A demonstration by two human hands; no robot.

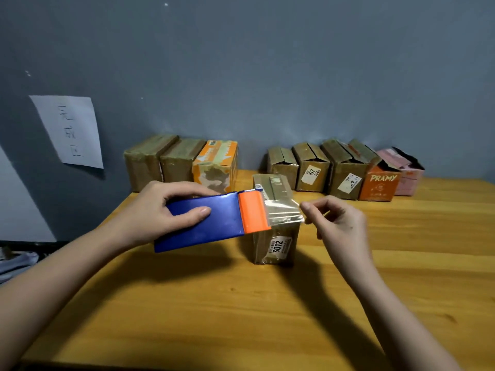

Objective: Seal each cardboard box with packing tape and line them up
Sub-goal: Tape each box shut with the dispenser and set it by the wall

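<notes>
Two hands hover over the wooden table (241,303): our left hand (158,210) grips the glossy blue-and-orange tape dispenser (211,220), our right hand (340,223) pinches clear tape (285,211) (crinkled, shiny) above the brown cardboard box (276,245) standing mid-table.

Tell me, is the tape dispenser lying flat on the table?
No, the left hand holds the tape dispenser up above the table.
</notes>
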